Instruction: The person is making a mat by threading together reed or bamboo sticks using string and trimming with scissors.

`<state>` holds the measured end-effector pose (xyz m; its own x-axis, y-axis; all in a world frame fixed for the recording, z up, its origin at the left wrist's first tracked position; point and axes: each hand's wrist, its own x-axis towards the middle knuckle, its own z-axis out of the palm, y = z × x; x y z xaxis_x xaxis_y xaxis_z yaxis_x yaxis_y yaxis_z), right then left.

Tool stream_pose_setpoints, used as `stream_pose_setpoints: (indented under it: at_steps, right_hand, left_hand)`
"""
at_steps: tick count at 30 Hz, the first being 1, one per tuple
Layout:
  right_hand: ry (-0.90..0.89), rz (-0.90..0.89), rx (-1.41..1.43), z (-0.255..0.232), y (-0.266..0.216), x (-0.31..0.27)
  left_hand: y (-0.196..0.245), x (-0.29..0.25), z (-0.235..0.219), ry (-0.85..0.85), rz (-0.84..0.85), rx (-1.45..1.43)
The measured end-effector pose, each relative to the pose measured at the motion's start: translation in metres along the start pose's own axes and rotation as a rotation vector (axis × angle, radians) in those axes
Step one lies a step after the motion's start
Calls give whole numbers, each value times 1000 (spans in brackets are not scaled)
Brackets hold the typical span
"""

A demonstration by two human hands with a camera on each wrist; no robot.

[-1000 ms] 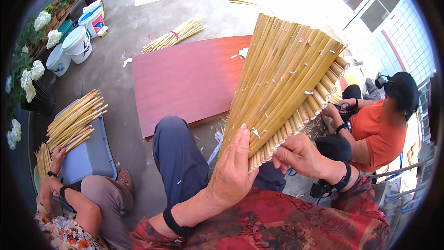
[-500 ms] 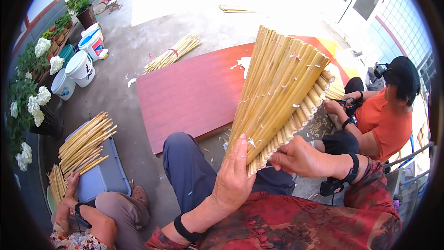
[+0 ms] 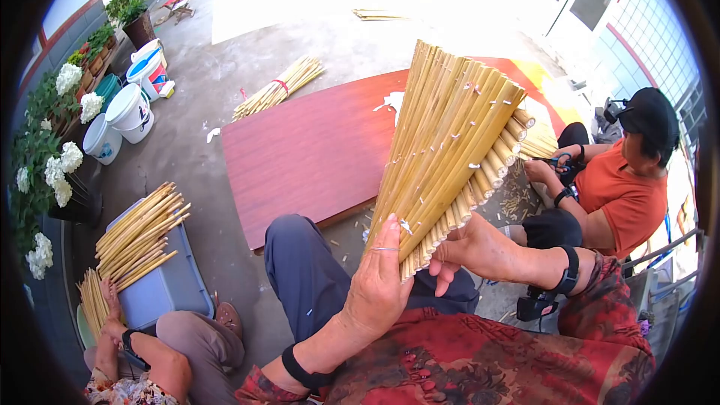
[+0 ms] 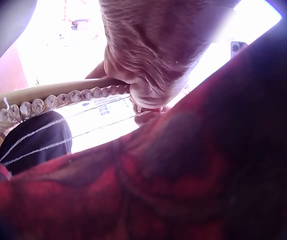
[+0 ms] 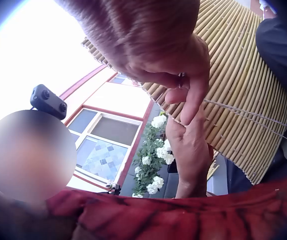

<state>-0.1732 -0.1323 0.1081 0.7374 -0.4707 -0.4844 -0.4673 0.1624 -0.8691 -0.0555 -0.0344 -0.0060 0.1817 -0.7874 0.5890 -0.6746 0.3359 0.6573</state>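
A mat of yellow reed stalks (image 3: 450, 142), tied with short white knots, stands tilted above the lap in the head view. My left hand (image 3: 376, 281) grips its near lower corner, with straight fingers along the top face and the palm at the edge. Close beside it, my right hand (image 3: 480, 249) is under the near edge with its fingers bent. In the right wrist view, two white strings (image 5: 248, 111) run across the mat from the right fingertips, which pinch there near the left thumb. The left wrist view shows the cut round stalk ends (image 4: 38, 105).
A red-brown board (image 3: 300, 157) lies ahead, with a tied reed bundle (image 3: 281, 88) behind it. To the left, a person's hand (image 3: 112, 300) is by loose reeds on a grey-blue bin (image 3: 176, 285). A person in orange (image 3: 630, 195) sits at right, holding scissors (image 3: 559, 160). Buckets (image 3: 129, 112) stand far left.
The head view has turned, shifting the scene. The mat has dipped slightly leftward, and my right hand has moved a little left with its lower fingers loosening. The left neighbour's hand has lifted.
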Motion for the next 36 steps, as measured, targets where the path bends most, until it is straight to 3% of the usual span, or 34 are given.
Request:
stream_pose_setpoints:
  at_steps: [5,8,12,15,17,21,23,27,29,30,31,34,36]
  right_hand:
    - [18,-53,84,7,4,4]
    - [47,4,99,8,2,5]
    - [-15,7,257,0,10,4]
    - [-88,3,121,-16,0,1]
    - [162,-263,-414,-33,6,11]
    - [368,-311,-145,-50,-2,14]
    - [501,-536,-182,-50,12,25]
    - [365,-510,417,-48,56,67]
    - [323,-498,313,-47,81,99]
    - [287,-383,484,-35,74,102]
    - [255,-405,433,-30,82,114]
    - [198,-257,495,-23,114,153]
    - [145,57,355,-18,156,170]
  left_hand:
    - [2,-1,1,-21,-55,-37]
    - [1,1,2,-39,-74,-52]
    - [2,4,0,-40,-82,-61]
    - [2,13,-3,15,41,55]
    - [2,22,-6,20,83,100]
    - [3,34,-17,3,180,226]
    - [1,40,-24,-15,221,276]
    - [-11,43,-33,-74,289,577]
    - [-28,41,-37,-91,302,664]
    - [-39,37,-38,-123,308,727]
    - [-51,33,-37,-155,313,787]
    - [-90,16,-32,-224,258,801]
    - [-109,5,-29,-296,282,845]
